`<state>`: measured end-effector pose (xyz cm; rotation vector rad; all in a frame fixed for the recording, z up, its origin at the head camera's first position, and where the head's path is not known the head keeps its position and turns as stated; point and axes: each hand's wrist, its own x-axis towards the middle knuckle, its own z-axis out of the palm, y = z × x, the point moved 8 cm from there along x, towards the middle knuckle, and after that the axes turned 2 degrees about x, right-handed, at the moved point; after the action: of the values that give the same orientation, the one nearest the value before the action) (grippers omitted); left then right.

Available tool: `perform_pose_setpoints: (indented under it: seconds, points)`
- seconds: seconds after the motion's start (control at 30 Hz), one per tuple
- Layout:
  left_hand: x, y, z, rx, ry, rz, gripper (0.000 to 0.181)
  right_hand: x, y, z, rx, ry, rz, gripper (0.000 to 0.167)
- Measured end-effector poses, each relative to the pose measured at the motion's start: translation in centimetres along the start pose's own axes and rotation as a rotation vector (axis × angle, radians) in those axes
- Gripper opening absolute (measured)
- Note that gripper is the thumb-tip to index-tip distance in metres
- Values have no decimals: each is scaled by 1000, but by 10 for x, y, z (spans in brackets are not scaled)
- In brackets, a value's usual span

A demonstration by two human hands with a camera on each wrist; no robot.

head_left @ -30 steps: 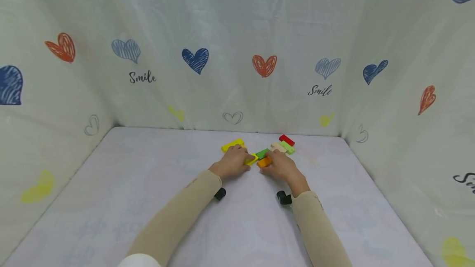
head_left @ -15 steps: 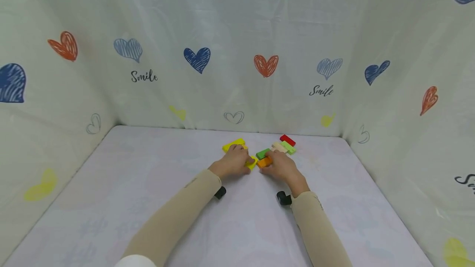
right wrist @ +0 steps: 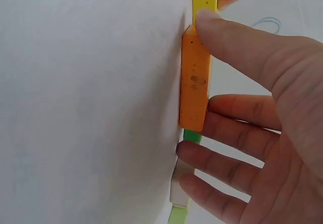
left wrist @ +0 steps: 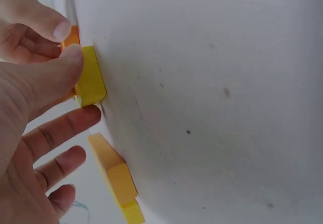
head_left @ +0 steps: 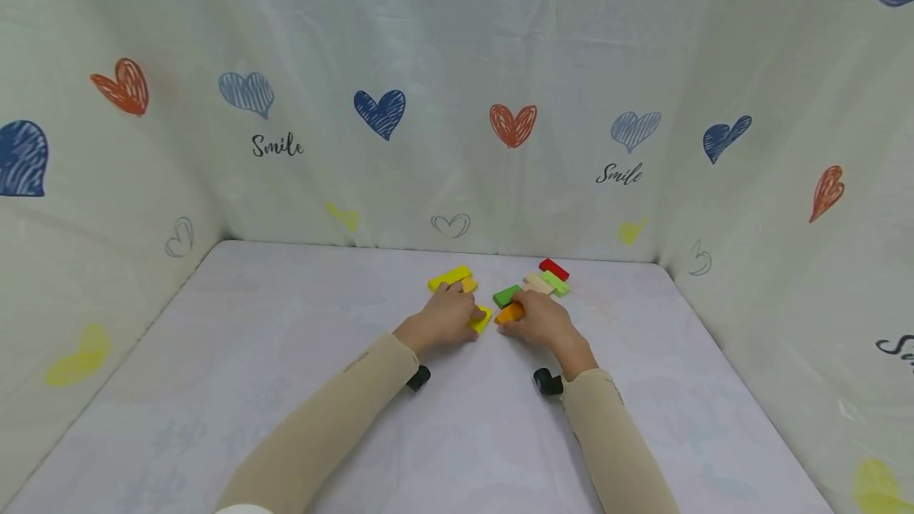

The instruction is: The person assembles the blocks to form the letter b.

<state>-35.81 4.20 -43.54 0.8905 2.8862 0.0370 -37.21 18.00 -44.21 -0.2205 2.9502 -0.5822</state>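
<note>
- White sheet backdrop (head_left: 457, 38), printed with blue, red and yellow hearts and the word "Smile", wraps the back and both sides.
- Pale, cloth-covered table (head_left: 443, 450) spreads below it; the blocks lie near its far edge.
- Beige fabric sleeves (head_left: 321, 427) cover both forearms, which reach forward over the table.
- Left hand (head_left: 441, 319): thumb and forefinger pinch a yellow block, the other fingers spread loosely beyond it.
- Right hand (head_left: 541, 320): thumb and fingers pinch an orange block, the lower fingers held apart from one another.
- Black wrist devices (head_left: 547, 381), one beside each wrist.
- Long, bright yellow rectangular block (head_left: 450, 277), lying past the left fingertips.
- Orange rectangular block (right wrist: 195, 80), its face scuffed with small dark marks, in the right hand at the middle of the group.
- Bright yellow block (left wrist: 92, 77), flat-sided, in the left hand, its end just beside the orange one.
- Dark green block (head_left: 505, 296), just beyond the orange block.
- Plain beige block (head_left: 538, 284), beyond the right hand.
- Light green block (head_left: 555, 284), lying alongside the beige one.
- Red rectangular block (head_left: 554, 269), farthest back on the right.
- Light orange block (left wrist: 119, 176), against the long yellow one, partly hidden by the left hand in the head view.
</note>
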Motion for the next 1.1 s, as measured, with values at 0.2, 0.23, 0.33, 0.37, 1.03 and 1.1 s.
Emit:
perform_pose_setpoints:
  seconds: [0.2, 0.23, 0.33, 0.37, 1.03, 1.1]
  points:
    - [-12, 0, 1, 4, -27, 9, 42, -3, -2, 0, 46, -15, 11, 60]
    - [-14, 0, 1, 4, -27, 17, 42, -3, -2, 1, 52, -19, 10, 60]
    - [-20, -2, 2, -28, -27, 22, 42, -4, -5, 1, 66, -28, -12, 60]
    - [-23, -3, 3, -36, -27, 20, 43, -4, -6, 2, 67, -28, -22, 61]
    - [-66, -23, 9, -237, -14, -88, 42, -14, -32, 13, 108, -111, -175, 54]
    - [-71, -24, 9, -254, -14, -98, 42, -16, -35, 14, 118, -125, -184, 53]
